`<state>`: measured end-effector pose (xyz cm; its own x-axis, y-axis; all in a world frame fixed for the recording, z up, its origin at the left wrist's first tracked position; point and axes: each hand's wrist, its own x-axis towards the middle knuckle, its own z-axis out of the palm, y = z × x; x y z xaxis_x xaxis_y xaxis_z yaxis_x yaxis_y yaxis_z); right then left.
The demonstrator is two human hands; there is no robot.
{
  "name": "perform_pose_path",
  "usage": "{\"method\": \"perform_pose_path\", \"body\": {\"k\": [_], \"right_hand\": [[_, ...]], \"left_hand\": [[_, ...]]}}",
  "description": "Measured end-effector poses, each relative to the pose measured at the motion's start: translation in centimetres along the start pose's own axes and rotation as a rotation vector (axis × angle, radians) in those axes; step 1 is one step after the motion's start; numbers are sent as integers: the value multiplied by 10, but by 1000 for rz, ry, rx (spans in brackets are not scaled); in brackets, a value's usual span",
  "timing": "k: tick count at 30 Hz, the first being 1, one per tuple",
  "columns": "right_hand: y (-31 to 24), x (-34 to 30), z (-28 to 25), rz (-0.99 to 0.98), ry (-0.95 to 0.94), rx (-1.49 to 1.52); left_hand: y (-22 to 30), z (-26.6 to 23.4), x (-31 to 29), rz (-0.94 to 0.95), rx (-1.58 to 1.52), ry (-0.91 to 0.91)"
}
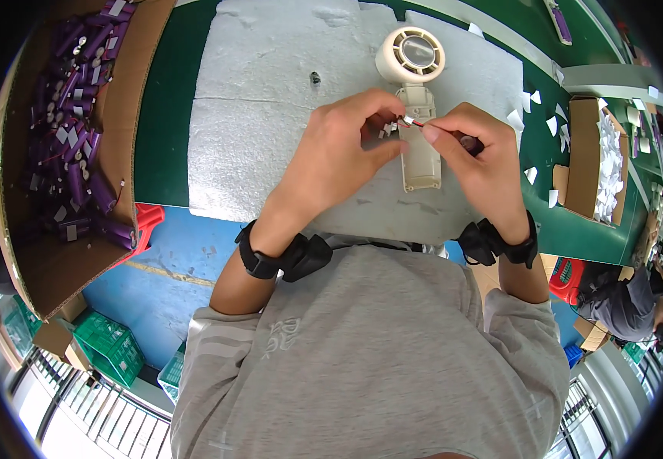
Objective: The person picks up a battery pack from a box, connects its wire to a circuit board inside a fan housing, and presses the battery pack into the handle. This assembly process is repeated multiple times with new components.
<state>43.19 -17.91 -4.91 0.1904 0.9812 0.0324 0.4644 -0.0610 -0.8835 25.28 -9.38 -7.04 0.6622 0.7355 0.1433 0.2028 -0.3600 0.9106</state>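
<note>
A cream handheld fan (421, 164) lies on the foam sheet, its round head at the far end and its handle shell open toward me. Over the handle, my left hand (331, 145) is closed at its fingertips on a small white wire connector (408, 120). My right hand (488, 145) pinches a thin red wire (418, 124) that runs to this connector. Small pale parts (388, 130) show beside my left fingers; their kind is unclear. A dark rounded thing (469, 144) shows within the curl of my right fingers, mostly hidden.
White foam sheets (247, 145) cover the green table (159, 145). At the left stands a cardboard box (148, 69) of purple wired battery cells (79, 145). To the right, a smaller carton (578, 157) holds white paper pieces, and several loose ones (531, 175) lie near it.
</note>
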Motion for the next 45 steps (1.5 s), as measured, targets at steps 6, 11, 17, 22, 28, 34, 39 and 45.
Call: {"method": "perform_pose_path", "body": {"k": [6, 11, 17, 22, 28, 34, 39, 45], "right_hand": [[11, 5, 13, -27, -2, 11], [12, 9, 19, -43, -19, -17], [13, 9, 22, -146, -74, -154], [15, 8, 21, -127, -82, -159], [18, 9, 17, -255, -87, -139], [18, 10, 16, -210, -121, -121], [19, 11, 18, -192, -143, -132], [18, 11, 17, -142, -137, -72]], "left_hand": [[-20, -4, -2, -269, -423, -69], [-25, -8, 1, -253, -411, -131], [-18, -17, 6, 57, 86, -83], [-19, -20, 3, 168, 221, -53], [-18, -18, 5, -84, -205, -157], [-20, -16, 4, -175, -444, -146], [-19, -19, 5, -152, -397, -166], [-22, -17, 4, -123, -334, -148]]}}
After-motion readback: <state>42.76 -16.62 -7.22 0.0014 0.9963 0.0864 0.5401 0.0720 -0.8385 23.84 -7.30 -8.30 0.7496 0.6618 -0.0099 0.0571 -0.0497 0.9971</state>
